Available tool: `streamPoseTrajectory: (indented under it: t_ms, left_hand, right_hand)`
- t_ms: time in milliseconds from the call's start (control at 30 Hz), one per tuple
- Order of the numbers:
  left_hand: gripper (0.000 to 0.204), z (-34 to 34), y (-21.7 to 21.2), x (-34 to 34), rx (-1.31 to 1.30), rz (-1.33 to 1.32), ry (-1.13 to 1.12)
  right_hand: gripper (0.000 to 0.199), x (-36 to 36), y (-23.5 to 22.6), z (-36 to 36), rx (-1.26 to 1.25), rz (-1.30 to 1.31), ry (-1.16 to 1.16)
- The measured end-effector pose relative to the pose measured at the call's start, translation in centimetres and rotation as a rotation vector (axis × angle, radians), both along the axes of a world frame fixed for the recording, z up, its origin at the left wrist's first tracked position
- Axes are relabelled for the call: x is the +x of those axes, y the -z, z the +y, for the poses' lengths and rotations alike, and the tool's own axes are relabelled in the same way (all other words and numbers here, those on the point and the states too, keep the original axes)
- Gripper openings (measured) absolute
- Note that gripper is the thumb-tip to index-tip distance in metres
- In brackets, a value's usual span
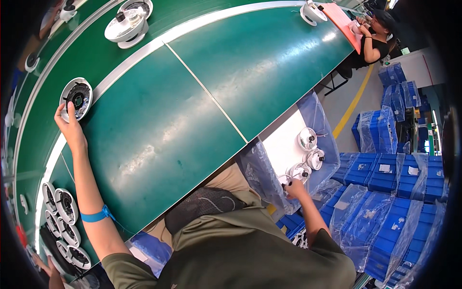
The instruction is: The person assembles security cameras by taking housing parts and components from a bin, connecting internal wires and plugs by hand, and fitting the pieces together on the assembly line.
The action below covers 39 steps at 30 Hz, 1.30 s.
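My left hand point(73, 129) is closed on the near edge of a round white housing point(78, 97) with a black ring inside. It holds the housing, tilted, at the rail between the table and the belt. My right hand point(295, 189) reaches down into a film-lined blue crate point(327, 166), fingers closed on a white round part point(284, 180) with a black knob, partly hidden by the fingers. Beside it on the crate's white sheet point(278, 144) lie similar parts, among them one white part point(307, 138) at the far end. A blue strap point(96, 215) circles my left forearm.
The green table point(159, 120) runs alongside a green belt point(91, 45) carrying more white assemblies point(126, 28). Several white-and-black housings point(66, 207) cluster at the left. Film-covered blue crates point(385, 212) stack at the right. Another person point(373, 41) works at the table's far end.
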<state>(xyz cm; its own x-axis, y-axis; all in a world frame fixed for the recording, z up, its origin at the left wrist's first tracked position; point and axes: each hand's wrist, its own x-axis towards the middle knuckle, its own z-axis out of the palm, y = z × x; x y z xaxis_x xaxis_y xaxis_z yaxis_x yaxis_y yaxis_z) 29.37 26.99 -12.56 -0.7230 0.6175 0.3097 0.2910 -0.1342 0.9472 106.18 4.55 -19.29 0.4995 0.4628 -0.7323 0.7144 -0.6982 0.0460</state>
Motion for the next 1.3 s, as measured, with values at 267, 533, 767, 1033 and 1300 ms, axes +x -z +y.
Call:
streamPoseTrajectory:
  t_ms: [267,533,767,1033,1300]
  left_hand:
    - [0.042,-1.8,-6.4,-7.9,-0.024,0.068,0.033]
    - [0.062,-7.6,-15.3,-16.7,0.146,-0.110,0.116]
    - [0.045,-14.6,-21.2,-16.7,0.196,-0.843,0.123]
    - [0.049,-23.3,-26.3,-14.9,0.308,-1.061,0.360]
    - [0.049,-27.2,-25.2,-23.4,0.338,-1.043,0.491]
  right_hand:
    - [0.036,-7.9,-2.1,-4.0,0.500,-0.122,-0.337]
    - [0.018,-25.5,-34.5,3.4,0.769,-0.247,-0.622]
    - [0.017,-46.3,-50.2,9.4,1.302,0.134,-1.038]
    - [0.028,-65.8,-46.3,14.6,1.133,0.609,-1.484]
    - [0.024,-79.6,-45.0,8.2,1.239,0.700,-1.848]
